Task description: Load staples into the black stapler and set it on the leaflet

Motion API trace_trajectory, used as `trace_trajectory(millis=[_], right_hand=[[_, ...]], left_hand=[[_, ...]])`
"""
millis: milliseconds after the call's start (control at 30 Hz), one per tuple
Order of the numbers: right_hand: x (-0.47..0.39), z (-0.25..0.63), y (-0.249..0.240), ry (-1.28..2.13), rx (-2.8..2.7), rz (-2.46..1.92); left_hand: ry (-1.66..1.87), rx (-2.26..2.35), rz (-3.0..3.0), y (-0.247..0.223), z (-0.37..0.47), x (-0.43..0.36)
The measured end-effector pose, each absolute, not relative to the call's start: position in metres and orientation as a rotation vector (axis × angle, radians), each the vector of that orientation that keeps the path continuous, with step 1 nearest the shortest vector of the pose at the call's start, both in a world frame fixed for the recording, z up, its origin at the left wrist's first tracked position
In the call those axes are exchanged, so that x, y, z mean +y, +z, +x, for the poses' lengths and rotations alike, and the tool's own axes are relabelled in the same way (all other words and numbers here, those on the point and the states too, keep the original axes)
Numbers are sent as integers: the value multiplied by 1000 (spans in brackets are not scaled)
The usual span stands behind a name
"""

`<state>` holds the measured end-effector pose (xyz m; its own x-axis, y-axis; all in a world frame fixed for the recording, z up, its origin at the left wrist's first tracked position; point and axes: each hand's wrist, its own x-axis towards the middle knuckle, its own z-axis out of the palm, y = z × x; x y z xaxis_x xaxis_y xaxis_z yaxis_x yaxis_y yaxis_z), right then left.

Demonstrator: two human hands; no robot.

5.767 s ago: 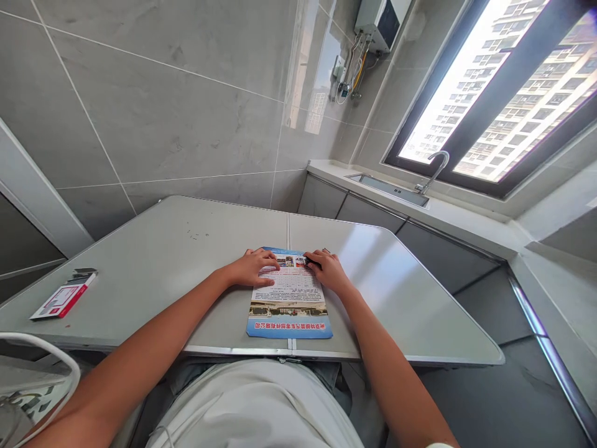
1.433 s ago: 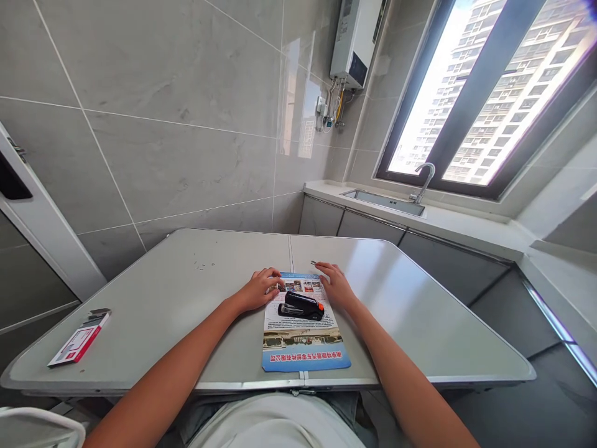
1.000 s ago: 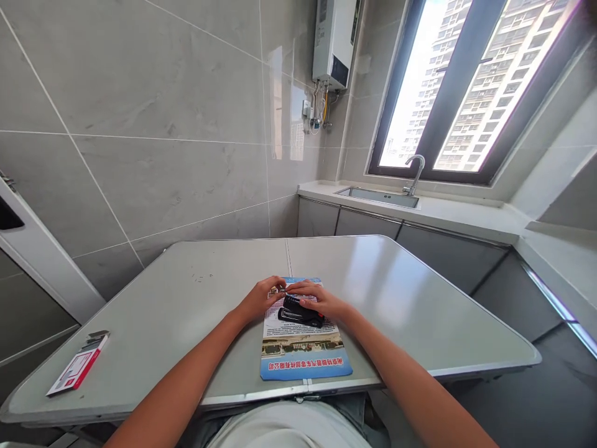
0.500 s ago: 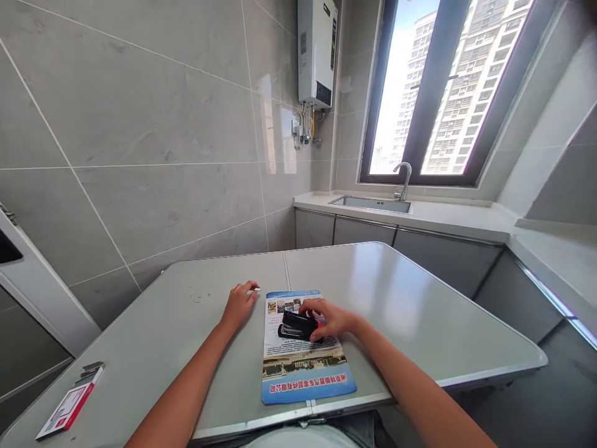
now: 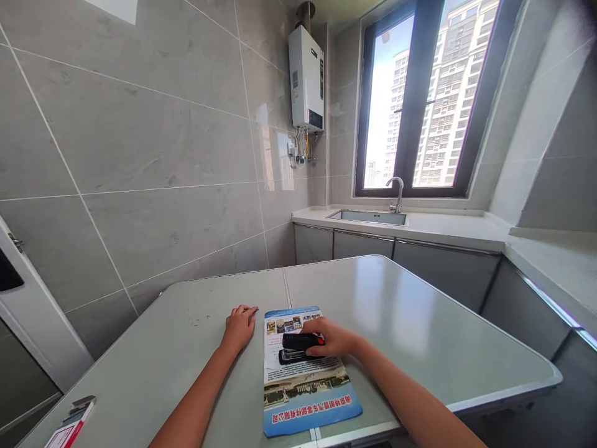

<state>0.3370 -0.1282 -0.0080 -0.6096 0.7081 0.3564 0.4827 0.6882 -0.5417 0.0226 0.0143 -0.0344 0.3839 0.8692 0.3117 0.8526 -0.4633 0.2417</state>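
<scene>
A black stapler [image 5: 298, 341] with a red part at its rear sits over the printed sheet [image 5: 311, 398], its upper arm raised from its base. My right hand [image 5: 329, 338] wraps round the rear end of the stapler. To the left of the sheet, my left hand [image 5: 239, 326] rests on the table with its fingers curled; a small dark thing shows at its fingertips, too small to make out. The sheet is blue-edged with small photos and red lettering, and lies flat near the table's front edge.
The pale folding table [image 5: 410, 336] has a seam down its middle. A red and white packet [image 5: 72, 426] lies at its left front corner. Behind stand a counter with a sink [image 5: 368, 216] and tap [image 5: 396, 194]; a water heater [image 5: 306, 81] hangs on the wall.
The view has tilted upward. The stapler's arm stands more clearly apart from its base, in my right hand. The white bit at my left fingertips no longer shows.
</scene>
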Motion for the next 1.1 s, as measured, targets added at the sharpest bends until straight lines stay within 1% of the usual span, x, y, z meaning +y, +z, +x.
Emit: trace_trajectory(millis=[67,133,233,267,333,433,567,633,767,900,1100], right_hand=[[-127,337,-13,520,-2309,-953],[-126,336,-15,504,-2269,-1005],[-128,333,-13,494,-2204,-1061],[-129,331,-12,490,-2186,-1068],[-129,329,-10,484,-2168,-1075],[-127,327,-11,492,-2127,-1101],[-125,334,-12,539,-2063,-1132],[-125,341,-9,595,-2088,-1078],[-125,354,-2,893,-2043,-922],[-123,359,-3,1107,-1914,-991],[-123,364,-8,1207,-1880,-1060]], left_hand=[[640,1608,2573,-34,23,13],[759,1551,2532,-29,25,9],[976,1189,2432,-15,32,-5],[975,1020,2396,-9,35,-12],[845,737,2345,-2,40,-25],[645,524,2328,3,45,-40],[545,485,2352,2,46,-47],[477,475,2392,2,46,-48],[396,457,2451,5,47,-52],[366,511,2425,5,47,-51],[368,605,2455,1,43,-45]])
